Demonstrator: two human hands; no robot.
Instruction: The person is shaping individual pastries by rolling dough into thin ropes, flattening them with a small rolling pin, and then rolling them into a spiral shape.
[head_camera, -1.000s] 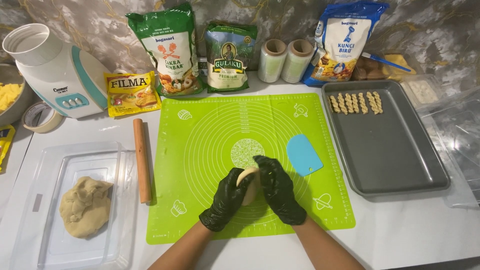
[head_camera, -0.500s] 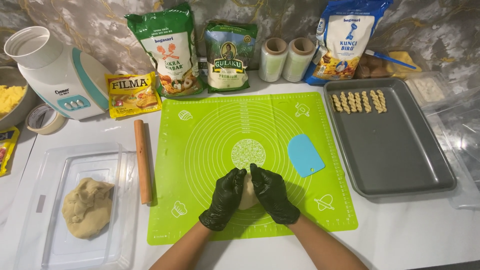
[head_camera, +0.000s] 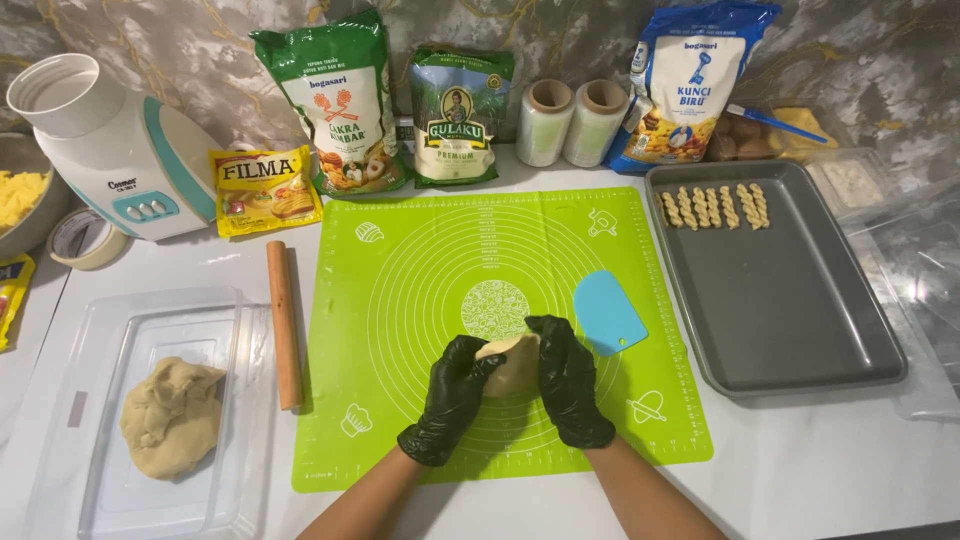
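Both my hands wear black gloves and press a small piece of pale dough (head_camera: 508, 362) between them over the green silicone mat (head_camera: 420, 290). My left hand (head_camera: 450, 400) cups the piece from the left and my right hand (head_camera: 568, 380) closes on it from the right. A light blue plastic scraper (head_camera: 606, 312) lies on the mat just right of my right hand. A wooden rolling pin (head_camera: 283, 322) rests along the mat's left edge.
A clear plastic tub (head_camera: 110, 340) at the left holds a large dough lump (head_camera: 172, 418). A grey baking tray (head_camera: 790, 310) at the right carries several twisted dough sticks (head_camera: 714, 207). Flour and sugar bags, film rolls and a blender stand along the back wall.
My hands have kept working the dough piece between them, shifting slightly over the mat. The camera view has drifted a little. Nothing else has moved.
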